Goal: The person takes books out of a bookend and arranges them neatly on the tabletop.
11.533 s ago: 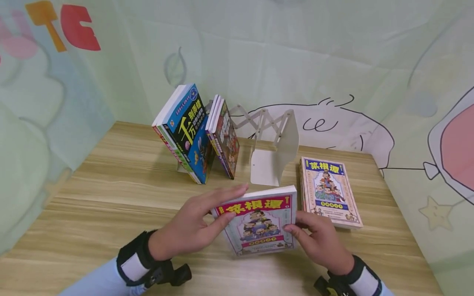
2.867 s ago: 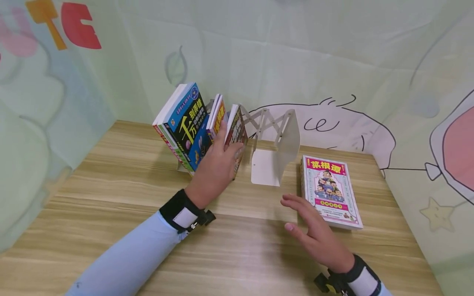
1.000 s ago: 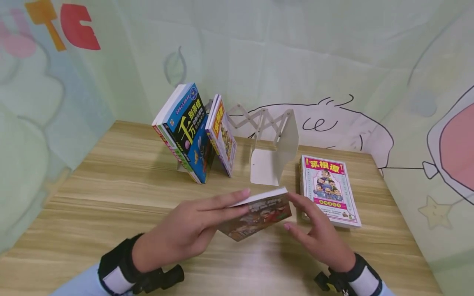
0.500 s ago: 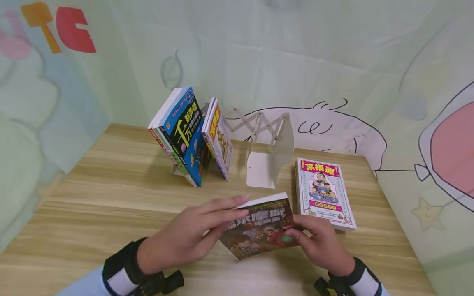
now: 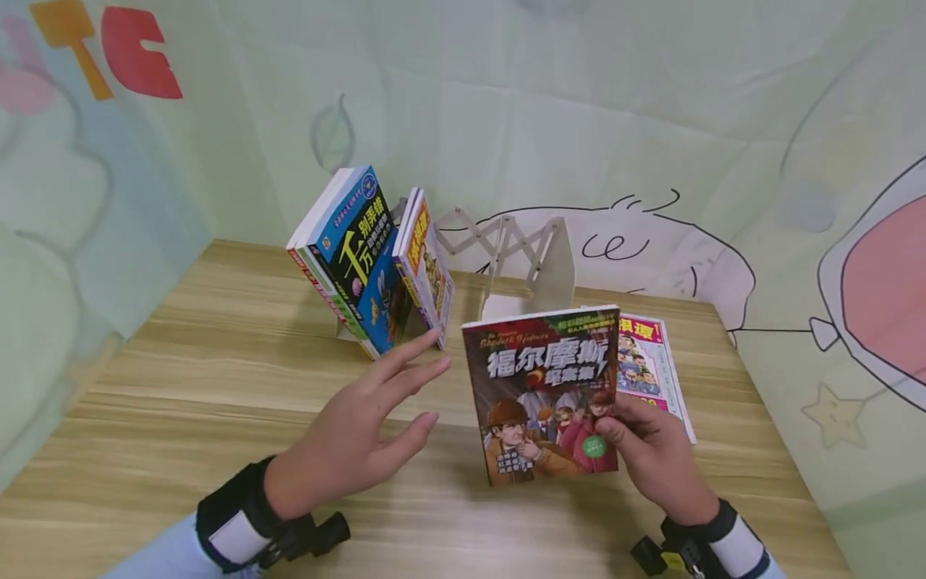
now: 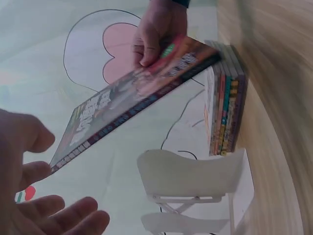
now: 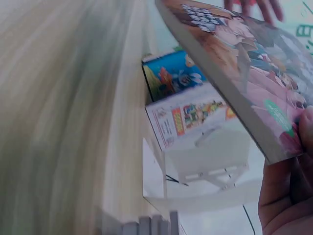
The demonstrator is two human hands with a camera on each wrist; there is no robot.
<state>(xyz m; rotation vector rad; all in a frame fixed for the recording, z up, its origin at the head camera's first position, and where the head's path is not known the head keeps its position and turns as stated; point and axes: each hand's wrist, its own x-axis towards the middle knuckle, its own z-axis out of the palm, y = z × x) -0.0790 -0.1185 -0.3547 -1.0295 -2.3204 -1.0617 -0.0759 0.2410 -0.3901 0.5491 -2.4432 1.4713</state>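
Note:
In the head view a dark brown detective-comic book (image 5: 542, 402) is held up over the table, its front cover facing me. My right hand (image 5: 661, 462) grips its lower right edge, thumb on the cover and fingers behind. To the left of the book, my left hand (image 5: 354, 422) is spread and apart from it. The left wrist view shows the book's spine (image 6: 132, 115) slanting past the left fingers (image 6: 63, 215). From the right wrist view, the book's page edge (image 7: 220, 88) is visible above the right hand (image 7: 288, 196).
At the back stands a white expandable book rack (image 5: 557, 261). Large blue-covered books (image 5: 362, 265) lean at its left end, with thinner white-covered books (image 5: 430, 269) beside them. A stack of books (image 5: 644, 366), topped by a pink-and-white one, lies at right, partly behind the held book.
The pink-titled book once in both hands now tops the right stack. The brown book has come out of the rack and been turned upright; my left hand has let go, leaving it in my right.

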